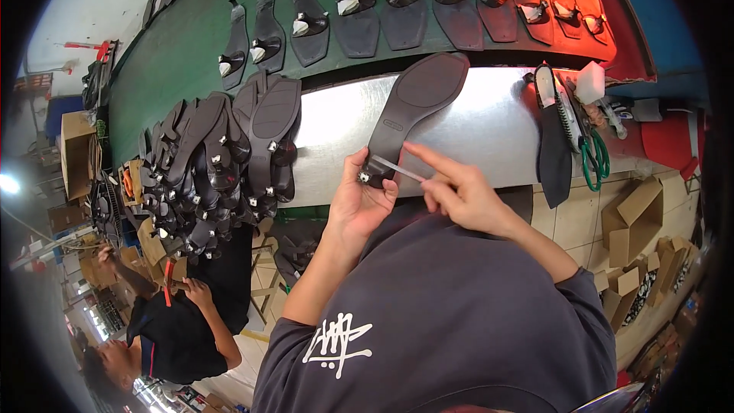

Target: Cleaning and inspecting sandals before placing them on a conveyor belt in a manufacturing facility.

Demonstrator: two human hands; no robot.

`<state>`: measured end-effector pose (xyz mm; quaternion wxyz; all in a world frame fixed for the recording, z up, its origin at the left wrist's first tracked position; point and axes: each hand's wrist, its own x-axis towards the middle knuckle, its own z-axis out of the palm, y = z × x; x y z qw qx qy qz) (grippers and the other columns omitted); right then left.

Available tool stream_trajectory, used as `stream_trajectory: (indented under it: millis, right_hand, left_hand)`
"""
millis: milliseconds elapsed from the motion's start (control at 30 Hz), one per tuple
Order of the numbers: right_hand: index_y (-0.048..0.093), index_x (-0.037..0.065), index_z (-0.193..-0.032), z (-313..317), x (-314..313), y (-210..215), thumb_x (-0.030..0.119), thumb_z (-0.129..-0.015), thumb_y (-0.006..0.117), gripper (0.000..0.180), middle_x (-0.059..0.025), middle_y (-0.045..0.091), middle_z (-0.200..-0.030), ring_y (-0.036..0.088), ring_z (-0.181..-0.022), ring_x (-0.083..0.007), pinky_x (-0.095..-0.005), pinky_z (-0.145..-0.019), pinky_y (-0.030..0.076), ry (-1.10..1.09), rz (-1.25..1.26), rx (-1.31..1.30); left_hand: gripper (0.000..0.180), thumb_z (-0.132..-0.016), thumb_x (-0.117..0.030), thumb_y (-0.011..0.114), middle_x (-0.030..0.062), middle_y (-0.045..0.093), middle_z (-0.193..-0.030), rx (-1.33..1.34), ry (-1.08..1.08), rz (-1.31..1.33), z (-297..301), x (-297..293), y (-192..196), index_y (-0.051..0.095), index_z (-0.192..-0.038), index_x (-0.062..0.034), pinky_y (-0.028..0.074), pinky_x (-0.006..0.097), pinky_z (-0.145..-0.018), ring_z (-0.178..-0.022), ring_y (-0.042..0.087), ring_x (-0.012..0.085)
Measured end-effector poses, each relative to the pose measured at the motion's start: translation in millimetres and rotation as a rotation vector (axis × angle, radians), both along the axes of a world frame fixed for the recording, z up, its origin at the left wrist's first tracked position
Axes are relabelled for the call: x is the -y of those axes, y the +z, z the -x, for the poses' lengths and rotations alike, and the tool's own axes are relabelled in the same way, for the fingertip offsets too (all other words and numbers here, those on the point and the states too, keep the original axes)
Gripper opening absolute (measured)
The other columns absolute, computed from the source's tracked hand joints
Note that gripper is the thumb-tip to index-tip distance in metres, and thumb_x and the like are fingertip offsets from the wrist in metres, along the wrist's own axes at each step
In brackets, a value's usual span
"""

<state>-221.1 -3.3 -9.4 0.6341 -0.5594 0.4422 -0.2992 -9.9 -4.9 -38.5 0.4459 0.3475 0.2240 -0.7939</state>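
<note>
My left hand (358, 205) grips a dark shoe sole (425, 92) by its heel end, with the underside up and the broad toe part pointing away to the right. A small black heel piece with a white spot sits at that end, between thumb and fingers. In my right hand (472, 197) is a thin, flat, pale strip-like tool (401, 170), held between thumb and fingers, its far end against the sole beside the heel. My right index finger stretches out along the sole's edge. What the tool is exactly, I cannot tell.
A shiny metal worktop (336, 115) lies under the sole. To the left is a big pile of dark soles (206, 160). Several soles stand along the green conveyor (183, 53) beyond. At right lie green-handled scissors (595, 159); cardboard boxes (633, 216) stand below. Another person (183, 336) works at left.
</note>
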Motion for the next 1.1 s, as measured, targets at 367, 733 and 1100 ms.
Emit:
stream_trajectory:
  millis: [367,733,1100]
  right_hand:
    - [0.037,0.009,-0.141,-17,-9,-4,0.003,-0.094,0.048,0.049,-0.0035,0.057,-0.063,0.051,-0.057,-0.0093,-0.0246,-0.057,0.042,0.02,-0.144,0.146]
    - [0.048,0.001,-0.132,-11,-5,-11,0.009,-0.098,0.047,0.035,-0.0029,0.057,-0.067,0.047,-0.054,-0.0064,-0.0205,-0.05,0.038,-0.012,-0.242,0.242]
    - [0.037,0.008,-0.141,-28,-6,7,0.015,-0.099,0.05,0.045,0.0003,0.047,-0.062,0.041,-0.051,-0.0048,-0.0193,-0.046,0.032,0.145,-0.515,0.336]
  left_hand:
    - [0.022,-0.089,-0.033,0.064,-0.0017,0.059,-0.078,0.087,-0.038,0.054,21,3,9,0.059,-0.09,-0.012,0.036,0.025,-0.047,-0.065,0.052,0.0109]
    - [0.032,-0.095,-0.043,0.054,-0.0015,0.059,-0.075,0.47,0.07,0.174,24,-7,19,0.057,-0.088,-0.0116,0.034,0.024,-0.048,-0.06,0.05,0.0078]
    - [0.085,-0.097,-0.064,0.011,0.0067,0.061,-0.067,1.365,0.081,0.771,10,-5,20,0.059,-0.068,-0.0002,0.042,0.024,-0.063,-0.062,0.053,0.0136]
